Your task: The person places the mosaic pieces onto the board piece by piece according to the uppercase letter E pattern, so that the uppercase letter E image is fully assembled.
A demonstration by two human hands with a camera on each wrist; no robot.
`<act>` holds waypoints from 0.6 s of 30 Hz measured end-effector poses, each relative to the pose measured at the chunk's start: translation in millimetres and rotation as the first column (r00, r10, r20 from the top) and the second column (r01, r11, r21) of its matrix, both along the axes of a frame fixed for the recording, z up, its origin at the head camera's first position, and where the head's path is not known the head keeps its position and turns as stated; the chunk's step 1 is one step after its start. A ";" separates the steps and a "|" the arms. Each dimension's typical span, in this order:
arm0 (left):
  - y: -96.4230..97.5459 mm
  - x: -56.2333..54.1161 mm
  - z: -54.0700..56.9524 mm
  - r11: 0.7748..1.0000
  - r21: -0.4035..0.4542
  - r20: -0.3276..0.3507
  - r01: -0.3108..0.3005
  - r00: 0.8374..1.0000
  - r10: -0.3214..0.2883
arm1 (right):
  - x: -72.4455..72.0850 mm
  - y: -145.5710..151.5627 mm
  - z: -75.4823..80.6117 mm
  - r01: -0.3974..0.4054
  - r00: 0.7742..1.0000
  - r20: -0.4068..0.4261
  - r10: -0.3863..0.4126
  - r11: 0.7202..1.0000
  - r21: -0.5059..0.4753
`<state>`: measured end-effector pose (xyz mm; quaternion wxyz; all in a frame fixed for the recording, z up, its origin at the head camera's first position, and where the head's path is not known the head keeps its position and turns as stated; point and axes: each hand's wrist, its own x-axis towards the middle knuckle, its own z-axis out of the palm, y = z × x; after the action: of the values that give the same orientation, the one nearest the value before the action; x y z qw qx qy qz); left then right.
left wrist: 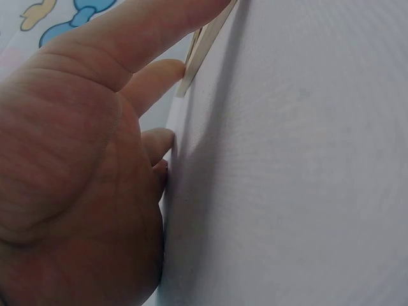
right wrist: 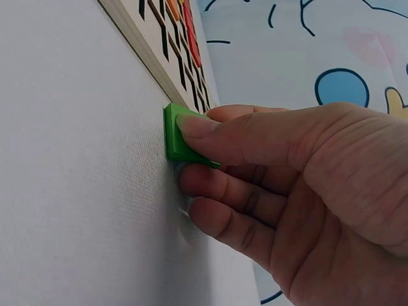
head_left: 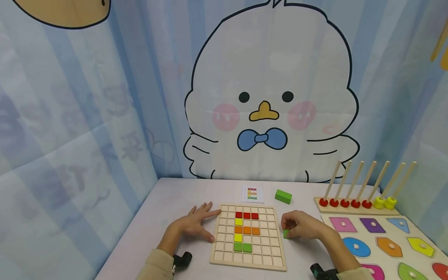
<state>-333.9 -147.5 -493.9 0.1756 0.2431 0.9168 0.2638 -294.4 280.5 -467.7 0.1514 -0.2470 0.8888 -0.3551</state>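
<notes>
A square wooden grid board (head_left: 265, 256) lies on the table, holding red, yellow, orange and green square tiles in its cells. Two green tiles (head_left: 242, 247) sit side by side in the lowest filled row. My left hand (head_left: 194, 223) rests at the board's left edge, fingers spread and thumb touching the frame; its palm fills much of the left wrist view. To the right of the board, my right hand (head_left: 303, 225) pinches a green square tile (right wrist: 181, 143) between thumb and fingers, close over the table. Part of that tile is hidden behind the thumb.
A small pattern card (head_left: 252, 194) lies behind the board, with a green block (head_left: 283, 196) to its right. At the right stand a wooden peg rack (head_left: 360, 210) with red and yellow beads and a shape puzzle board (head_left: 372, 245). A printed curtain (head_left: 164, 116) hangs behind the table.
</notes>
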 end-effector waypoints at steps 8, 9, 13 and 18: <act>-1.0 -0.9 -0.6 1.000 0.000 -0.008 0.006 1.000 -0.006 | 0.0 -1.3 -0.2 0.040 0.999 0.020 -0.040 0.999 -0.013; -1.2 -1.2 -1.0 1.000 0.001 -0.008 0.007 1.000 -0.007 | -0.2 -1.6 0.1 0.041 0.999 0.017 -0.041 0.999 -0.020; -1.5 -1.4 -2.3 1.000 0.003 -0.010 0.005 1.000 -0.005 | -1.8 -3.6 2.2 0.031 0.999 -0.024 -0.033 0.997 -0.073; -1.5 -1.7 -2.7 1.000 0.001 -0.008 0.001 1.000 -0.001 | -3.2 -10.0 2.3 0.027 0.997 -0.071 -0.039 0.987 -0.159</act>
<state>-335.6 -149.0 -496.6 0.1719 0.2446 0.9173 0.2630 -297.6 270.5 -465.4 0.0922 -0.2565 0.8668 -0.4175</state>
